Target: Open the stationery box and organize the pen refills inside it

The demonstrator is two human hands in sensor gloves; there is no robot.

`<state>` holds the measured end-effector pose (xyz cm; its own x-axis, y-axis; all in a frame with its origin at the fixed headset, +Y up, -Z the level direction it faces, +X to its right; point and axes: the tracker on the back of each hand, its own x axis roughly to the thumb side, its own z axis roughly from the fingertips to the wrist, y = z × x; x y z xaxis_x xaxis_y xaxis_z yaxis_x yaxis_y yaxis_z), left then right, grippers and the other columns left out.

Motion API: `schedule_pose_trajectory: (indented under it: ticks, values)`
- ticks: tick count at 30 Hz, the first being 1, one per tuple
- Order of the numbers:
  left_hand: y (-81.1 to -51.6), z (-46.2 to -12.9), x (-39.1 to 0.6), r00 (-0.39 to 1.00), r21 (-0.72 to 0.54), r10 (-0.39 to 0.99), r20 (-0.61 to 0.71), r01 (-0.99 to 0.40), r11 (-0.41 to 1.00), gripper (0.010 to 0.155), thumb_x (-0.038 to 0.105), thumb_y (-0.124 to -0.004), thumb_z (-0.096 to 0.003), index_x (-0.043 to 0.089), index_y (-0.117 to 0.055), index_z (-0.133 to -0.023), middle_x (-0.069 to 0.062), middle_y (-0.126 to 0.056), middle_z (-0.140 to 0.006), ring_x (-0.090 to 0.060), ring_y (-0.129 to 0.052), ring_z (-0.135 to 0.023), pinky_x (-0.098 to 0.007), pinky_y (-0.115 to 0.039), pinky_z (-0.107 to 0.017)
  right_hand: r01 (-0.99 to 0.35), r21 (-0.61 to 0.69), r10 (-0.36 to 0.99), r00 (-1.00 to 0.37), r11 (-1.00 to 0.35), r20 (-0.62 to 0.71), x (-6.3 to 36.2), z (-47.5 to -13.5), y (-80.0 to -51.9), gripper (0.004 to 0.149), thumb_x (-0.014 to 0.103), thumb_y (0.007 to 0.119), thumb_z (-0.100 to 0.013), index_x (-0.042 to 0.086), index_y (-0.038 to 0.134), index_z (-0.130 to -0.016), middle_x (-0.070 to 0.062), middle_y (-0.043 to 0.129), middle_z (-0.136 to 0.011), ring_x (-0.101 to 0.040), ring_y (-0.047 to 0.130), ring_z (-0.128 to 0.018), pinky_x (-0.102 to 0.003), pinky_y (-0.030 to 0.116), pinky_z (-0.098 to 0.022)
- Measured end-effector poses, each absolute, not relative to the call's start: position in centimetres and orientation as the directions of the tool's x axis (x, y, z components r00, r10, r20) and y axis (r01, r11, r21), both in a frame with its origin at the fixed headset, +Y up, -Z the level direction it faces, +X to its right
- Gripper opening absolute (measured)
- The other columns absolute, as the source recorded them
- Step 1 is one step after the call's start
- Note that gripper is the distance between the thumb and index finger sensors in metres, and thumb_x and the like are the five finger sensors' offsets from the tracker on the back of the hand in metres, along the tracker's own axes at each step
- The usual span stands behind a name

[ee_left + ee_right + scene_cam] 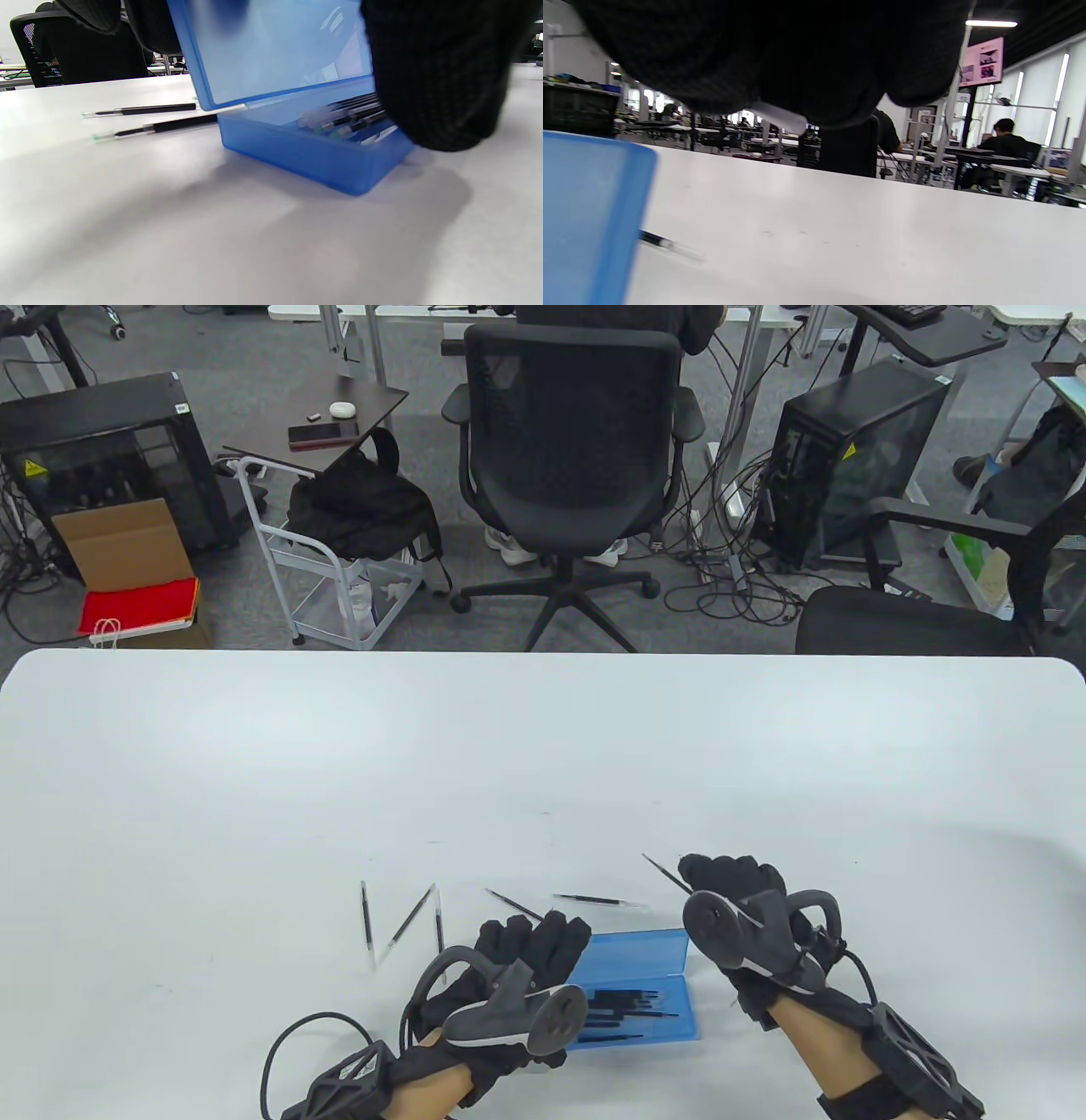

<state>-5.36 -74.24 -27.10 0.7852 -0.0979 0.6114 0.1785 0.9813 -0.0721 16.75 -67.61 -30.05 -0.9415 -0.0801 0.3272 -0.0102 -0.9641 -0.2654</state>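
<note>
The blue stationery box [657,1027] lies open near the table's front edge, with several black pen refills [624,1005] inside. My left hand [543,937] grips the raised lid [636,954] at its left end. In the left wrist view the lid [275,55] stands tilted over the base [314,156], with my thumb [437,76] at its right. My right hand [721,878], just beyond the box's right end, pinches one refill [664,872] whose tip points up-left. Its clear end [780,116] shows under the glove in the right wrist view.
Several loose refills lie on the white table [543,746] beyond and left of the box: one [365,920], another [411,916], a third [598,901]. Two refills [144,110] show beside the lid. Office chairs [573,432] stand behind the table's far edge.
</note>
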Motion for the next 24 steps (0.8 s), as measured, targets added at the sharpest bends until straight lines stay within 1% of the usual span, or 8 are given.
schedule_pose_trajectory:
  ticks: [5, 7, 9, 12, 18, 24]
  values:
    - [-74.3, -27.2, -5.4, 0.787, -0.078, -0.091, 0.610, 0.174, 0.982, 0.128, 0.067, -0.089, -0.0327, 0.013, -0.008, -0.116, -0.019, -0.024, -0.125, -0.056, -0.054, -0.106, -0.072, -0.051, -0.075, -0.070, -0.261, -0.069, -0.869, -0.963, 0.490, 16.1, -26.0, -67.9, 0.054, 0.035, 0.094, -0.043, 0.017, 0.081, -0.092, -0.004, 0.102, -0.071, -0.026, 0.104, -0.058, -0.054, 0.085, -0.058]
    - [-74.3, -27.2, -5.4, 0.787, -0.080, -0.088, 0.610, 0.172, 0.982, 0.128, 0.066, -0.089, -0.0327, 0.013, -0.009, -0.116, -0.019, -0.024, -0.125, -0.056, -0.054, -0.106, -0.072, -0.051, -0.075, -0.064, -0.259, -0.082, -0.852, -0.964, 0.516, 15.8, -25.0, -68.4, 0.054, 0.035, 0.094, -0.043, 0.018, 0.081, -0.092, -0.004, 0.102, -0.072, -0.026, 0.104, -0.059, -0.054, 0.085, -0.058]
    - [-74.3, -27.2, -5.4, 0.787, -0.078, -0.091, 0.610, 0.174, 0.982, 0.128, 0.067, -0.089, -0.0325, 0.013, -0.009, -0.116, -0.019, -0.024, -0.125, -0.056, -0.054, -0.106, -0.072, -0.051, -0.075, -0.025, -0.255, -0.121, -0.832, -0.967, 0.541, 15.4, -24.2, -69.1, 0.054, 0.035, 0.094, -0.043, 0.018, 0.080, -0.092, -0.004, 0.102, -0.072, -0.026, 0.103, -0.059, -0.054, 0.085, -0.059]
    - [-74.3, -27.2, -5.4, 0.787, -0.077, -0.093, 0.610, 0.175, 0.982, 0.128, 0.067, -0.089, -0.0328, 0.013, -0.009, -0.116, -0.019, -0.024, -0.125, -0.056, -0.054, -0.106, -0.072, -0.051, -0.075, 0.037, -0.262, -0.184, -0.805, -0.964, 0.564, 14.7, -23.7, -70.3, 0.054, 0.035, 0.094, -0.043, 0.019, 0.080, -0.093, -0.003, 0.102, -0.072, -0.026, 0.103, -0.060, -0.054, 0.085, -0.059]
    - [-74.3, -27.2, -5.4, 0.787, -0.075, -0.094, 0.610, 0.175, 0.982, 0.128, 0.067, -0.089, -0.0326, 0.013, -0.009, -0.116, -0.019, -0.024, -0.125, -0.056, -0.054, -0.106, -0.072, -0.051, -0.075, 0.111, -0.261, -0.255, -0.738, -0.959, 0.625, 12.7, -23.4, -72.6, 0.053, 0.035, 0.093, -0.043, 0.020, 0.080, -0.092, -0.003, 0.102, -0.073, -0.026, 0.103, -0.061, -0.053, 0.084, -0.060]
    - [-74.3, -27.2, -5.4, 0.787, -0.076, -0.093, 0.610, 0.175, 0.982, 0.128, 0.067, -0.089, -0.0328, 0.013, -0.008, -0.116, -0.020, -0.024, -0.125, -0.056, -0.054, -0.106, -0.072, -0.051, -0.075, 0.149, -0.264, -0.289, -0.704, -0.953, 0.649, 11.2, -23.5, -73.6, 0.053, 0.035, 0.093, -0.043, 0.021, 0.079, -0.093, -0.002, 0.102, -0.074, -0.025, 0.102, -0.061, -0.053, 0.083, -0.060]
